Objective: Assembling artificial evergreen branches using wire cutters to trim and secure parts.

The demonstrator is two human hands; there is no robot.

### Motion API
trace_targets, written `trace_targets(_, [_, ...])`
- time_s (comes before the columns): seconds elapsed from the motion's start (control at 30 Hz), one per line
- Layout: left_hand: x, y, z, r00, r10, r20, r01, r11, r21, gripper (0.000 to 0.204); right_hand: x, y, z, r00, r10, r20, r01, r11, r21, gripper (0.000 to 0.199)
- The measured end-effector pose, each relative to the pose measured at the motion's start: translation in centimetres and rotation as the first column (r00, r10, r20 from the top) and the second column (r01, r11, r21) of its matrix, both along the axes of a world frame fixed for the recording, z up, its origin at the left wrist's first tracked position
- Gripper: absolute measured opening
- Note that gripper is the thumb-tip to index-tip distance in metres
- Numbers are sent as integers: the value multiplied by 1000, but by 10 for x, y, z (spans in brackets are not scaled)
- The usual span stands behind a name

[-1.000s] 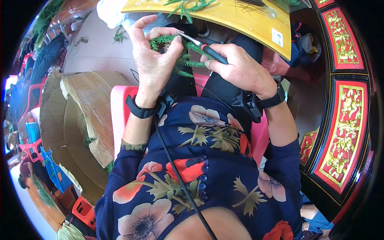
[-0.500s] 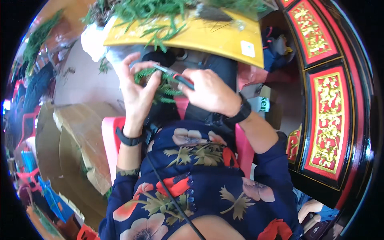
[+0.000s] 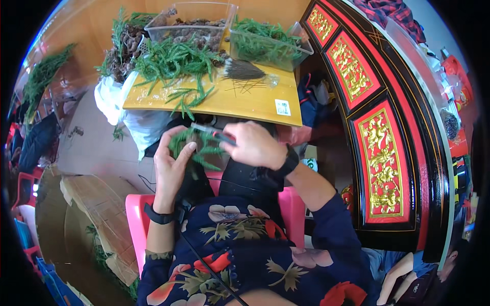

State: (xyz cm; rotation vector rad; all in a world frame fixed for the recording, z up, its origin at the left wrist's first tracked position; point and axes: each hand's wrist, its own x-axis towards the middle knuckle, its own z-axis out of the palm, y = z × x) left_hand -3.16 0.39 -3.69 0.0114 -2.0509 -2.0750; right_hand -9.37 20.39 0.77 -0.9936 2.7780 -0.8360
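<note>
Sprig (image 3: 208, 151), green, pinched in the left hand (image 3: 172, 166), just off the table's (image 3: 255, 106) near edge. It fans toward the right hand (image 3: 258, 145), its long axis unclear; the left hand is nearer. The right hand grips pliers (image 3: 208, 129), pointing left across its top. Blur hides whether they touch it.

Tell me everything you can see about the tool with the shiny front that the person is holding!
The tool is slim, with a silvery, metal-looking front and a dark handle with a little red. The person's right-hand grip is wrapped around the handle, hiding its end. The tool slants, its tip pointing left and a bit away from the person, by the green sprigs. Blur hides whether it touches them.
</note>
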Motion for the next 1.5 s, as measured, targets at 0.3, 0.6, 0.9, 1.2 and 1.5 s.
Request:
trace_targets(0.3, [-3,1,-13,999,40,-3,-40,999,16,57,-195,61,93,842,-513,165,539,793,-285,42])
trace_targets(0.6, [-1,6,-14,999,5,54,-6,1000,9,53,-199,140,-30,697,-717,0,714,694,91,48])
trace_targets(0.9, [4,15,-15,988,-60,139,71,995,-71,50,-141,119,-73,472,-864,-176,871,427,242,72])
trace_targets(1.2, [-15,22,-33,990,-71,124,96,974,-207,45,-130,72,-83,731,-452,-511,585,800,129,49])
trace_targets(1.5, [-30,19,-39,992,-69,110,104,927,-361,40,-122,35,-105,821,-151,-550,250,962,108,37])
